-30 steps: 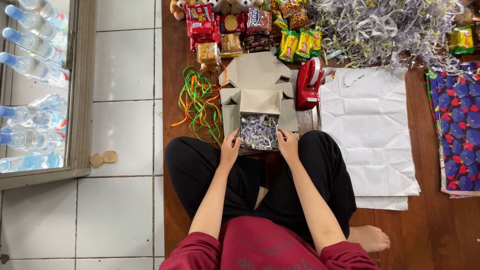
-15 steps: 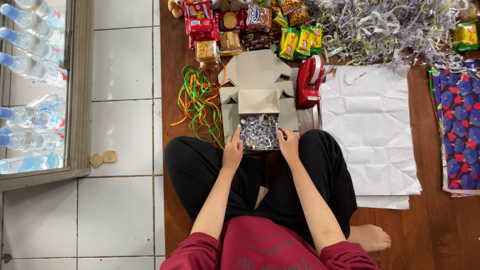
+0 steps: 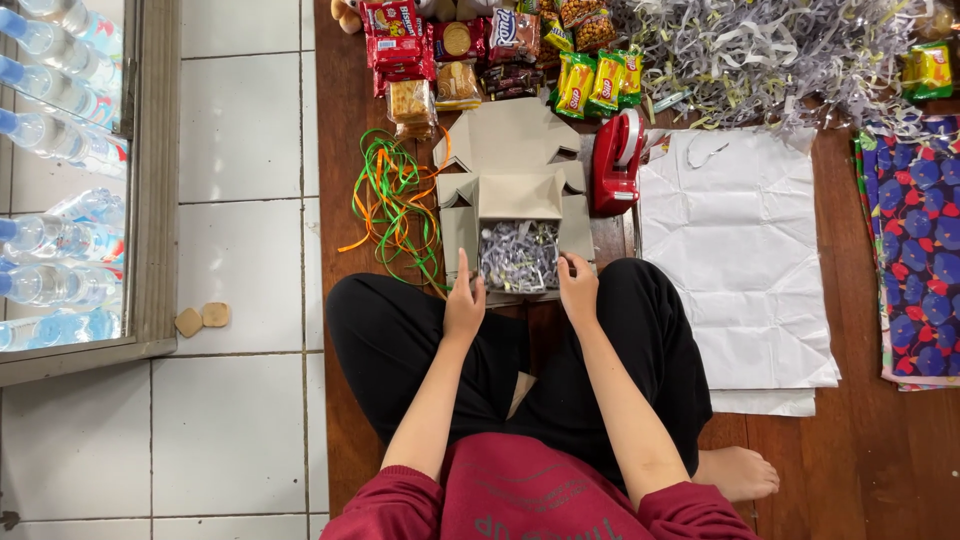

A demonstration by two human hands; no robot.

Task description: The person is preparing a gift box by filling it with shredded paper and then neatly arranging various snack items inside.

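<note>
Dark wooden flooring [image 3: 880,460] takes up the right and middle of the view, meeting glossy white tiles [image 3: 240,140] on the left, where a framed glass panel [image 3: 70,180] shows rows of clear plastic water bottles with blue caps. On the wood, a large sheet of creased white paper [image 3: 740,270] lies flat, and beside it at the right edge is blue wrapping paper [image 3: 920,260] printed with red and purple flowers. Along the top sprawls a loose heap of shredded paper strips [image 3: 760,55], silvery grey with some yellow. Left of that heap sit crinkly snack packets [image 3: 470,45] in red, yellow and brown. A tangle of thin green and orange ribbon [image 3: 395,205] curls on the floor next to the cardboard box [image 3: 515,195]. This small brown box stands open right in front of the seated person's crossed legs, its flaps spread outward, and its cavity holds a bed of grey shredded paper [image 3: 518,255]. A red tape dispenser [image 3: 617,160] stands just beside the box's right flap. The left hand [image 3: 463,300] rests on the box's near left edge, fingers loosely extended and gripping nothing. The right hand [image 3: 577,285] touches the near right edge, fingers curled lightly at the rim, also holding nothing. Two small tan squares [image 3: 201,319] lie on the tiles.
</note>
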